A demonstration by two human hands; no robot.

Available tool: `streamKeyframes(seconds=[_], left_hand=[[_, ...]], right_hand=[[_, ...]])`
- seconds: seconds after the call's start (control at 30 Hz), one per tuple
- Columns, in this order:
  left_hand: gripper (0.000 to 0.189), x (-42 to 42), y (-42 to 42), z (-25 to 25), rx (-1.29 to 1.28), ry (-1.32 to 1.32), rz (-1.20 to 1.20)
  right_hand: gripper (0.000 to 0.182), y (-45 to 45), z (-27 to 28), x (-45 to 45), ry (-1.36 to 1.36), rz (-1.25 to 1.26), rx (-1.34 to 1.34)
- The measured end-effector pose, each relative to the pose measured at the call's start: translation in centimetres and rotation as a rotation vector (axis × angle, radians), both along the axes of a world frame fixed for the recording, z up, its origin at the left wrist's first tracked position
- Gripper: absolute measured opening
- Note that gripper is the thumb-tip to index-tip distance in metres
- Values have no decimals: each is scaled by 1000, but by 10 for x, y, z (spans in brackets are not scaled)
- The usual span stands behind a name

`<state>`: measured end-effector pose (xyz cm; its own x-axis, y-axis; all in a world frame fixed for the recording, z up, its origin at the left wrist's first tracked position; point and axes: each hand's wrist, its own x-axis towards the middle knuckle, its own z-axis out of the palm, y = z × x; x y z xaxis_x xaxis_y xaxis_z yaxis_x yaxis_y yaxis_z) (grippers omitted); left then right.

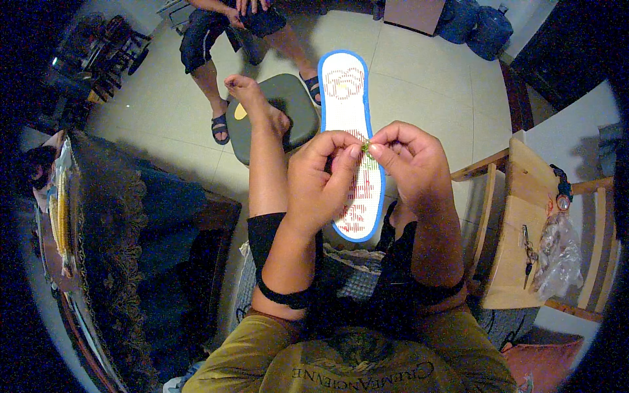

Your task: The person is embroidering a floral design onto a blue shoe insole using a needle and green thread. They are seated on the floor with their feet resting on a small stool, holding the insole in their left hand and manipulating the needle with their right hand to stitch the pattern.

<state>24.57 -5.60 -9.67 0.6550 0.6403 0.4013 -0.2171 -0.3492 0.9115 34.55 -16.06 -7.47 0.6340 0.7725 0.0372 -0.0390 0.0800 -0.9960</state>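
My left hand (319, 179) and my right hand (415, 164) meet over a white cross-stitch insole (344, 118) with blue edging. Thumb and forefinger of each hand pinch a small tangle of green thread (366, 148). Whether a needle is in there is too small to tell. The insole lies lengthwise beneath my hands, above my lap. Red-brown stitching shows at its far end, middle and near end, and some green stitches sit just below the thread. My fingers cover part of its middle, and what supports it is hidden.
My bare foot rests on a dark green stool (304, 103). Beyond it sits another person (211, 44) in sandals. To the right, a wooden chair (511, 260) bears keys (528, 255), a watch (563, 199) and a plastic bag (560, 260). Corn cobs (60, 216) lie at far left.
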Motion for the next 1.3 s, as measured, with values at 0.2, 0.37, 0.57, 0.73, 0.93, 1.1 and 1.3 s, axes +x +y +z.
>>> streamKeyframes(seconds=[0.2,0.37,0.57,0.73,0.93,1.1,1.3], left_hand=[[7,0,-1,-1,22,58,28],[14,-1,-3,5,-14,-5,21],[17,-3,-1,8,87,-24,4],[13,-4,-4,10,63,4,29],[7,-4,-2,4,70,39,80],[4,-2,-1,8,156,-35,112],[3,-5,-3,14,117,43,117]], right_hand=[[10,-5,5,3,149,62,94],[9,-4,4,3,117,56,59],[10,-3,4,3,21,45,28],[11,-2,2,2,45,40,28],[11,-1,2,0,31,23,44],[10,-2,1,2,70,85,71],[8,-2,-1,3,-42,139,130]])
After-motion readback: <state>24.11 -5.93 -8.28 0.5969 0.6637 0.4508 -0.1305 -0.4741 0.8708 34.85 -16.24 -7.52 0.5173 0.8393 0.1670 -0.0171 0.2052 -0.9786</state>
